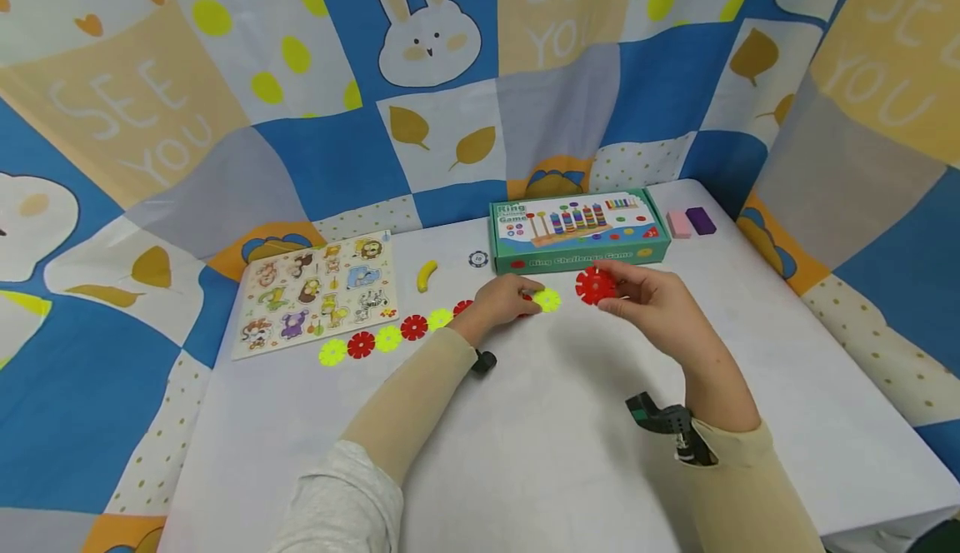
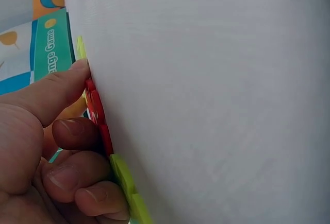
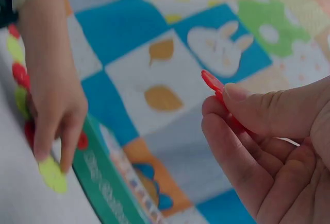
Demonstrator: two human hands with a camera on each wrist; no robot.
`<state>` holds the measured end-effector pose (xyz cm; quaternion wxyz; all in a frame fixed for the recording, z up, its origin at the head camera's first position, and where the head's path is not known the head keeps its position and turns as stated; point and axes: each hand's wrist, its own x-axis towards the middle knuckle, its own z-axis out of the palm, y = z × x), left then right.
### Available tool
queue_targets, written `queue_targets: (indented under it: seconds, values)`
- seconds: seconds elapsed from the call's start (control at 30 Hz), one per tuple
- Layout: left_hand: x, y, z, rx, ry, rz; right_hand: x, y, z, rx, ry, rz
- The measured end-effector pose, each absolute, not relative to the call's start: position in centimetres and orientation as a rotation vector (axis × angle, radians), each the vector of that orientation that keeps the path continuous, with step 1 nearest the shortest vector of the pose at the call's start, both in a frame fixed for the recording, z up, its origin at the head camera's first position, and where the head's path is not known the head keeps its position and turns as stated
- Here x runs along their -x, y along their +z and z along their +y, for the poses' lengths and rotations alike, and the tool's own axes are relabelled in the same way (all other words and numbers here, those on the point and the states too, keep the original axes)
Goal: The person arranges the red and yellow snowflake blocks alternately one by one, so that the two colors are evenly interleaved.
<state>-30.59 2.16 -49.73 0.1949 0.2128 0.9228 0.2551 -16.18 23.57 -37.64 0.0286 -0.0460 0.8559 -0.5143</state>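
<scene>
My right hand (image 1: 651, 303) pinches a red notched plastic disc (image 1: 592, 286) between thumb and fingers, raised above the table. The right wrist view shows this red disc (image 3: 212, 81) nearly edge-on. To its left, my left hand (image 1: 497, 305) pinches a yellow-green notched disc (image 1: 551, 300) at the right end of a line of alternating red and yellow-green discs (image 1: 362, 344). In the left wrist view, the thumb touches that yellow-green disc (image 2: 81, 49), and curled fingers lie against a red disc (image 2: 95, 105). The left hand hides part of the line. The two held discs are apart.
A green Ring Challenge Game box (image 1: 581, 261) stands behind the hands. An animal puzzle board (image 1: 315, 295) lies at left, beside a toy banana (image 1: 427, 276) and a dark round piece (image 1: 478, 259). Pink (image 1: 678, 224) and purple blocks (image 1: 701, 221) sit at the back right.
</scene>
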Motion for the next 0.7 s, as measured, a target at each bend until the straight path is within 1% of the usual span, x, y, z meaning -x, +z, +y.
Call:
queue_targets:
  seconds: [0.2,0.43,0.57,0.7]
  values:
    - [30.7,-49.8,2.0,-0.596,0.735,2.577,20.5,-40.7,25.6,-0.108,-1.643,2.612]
    - [30.8,-49.6,2.0,-0.594,0.74,2.568,24.5,-46.3,26.0,-0.275,-1.618,2.56]
    - [30.8,-49.5,1.9,-0.596,0.732,2.579,25.6,-48.9,25.5,-0.295,-1.531,2.558]
    - [30.7,-49.6,1.9,-0.602,0.743,2.577,25.6,-50.4,25.0,-0.333,-1.454,2.611]
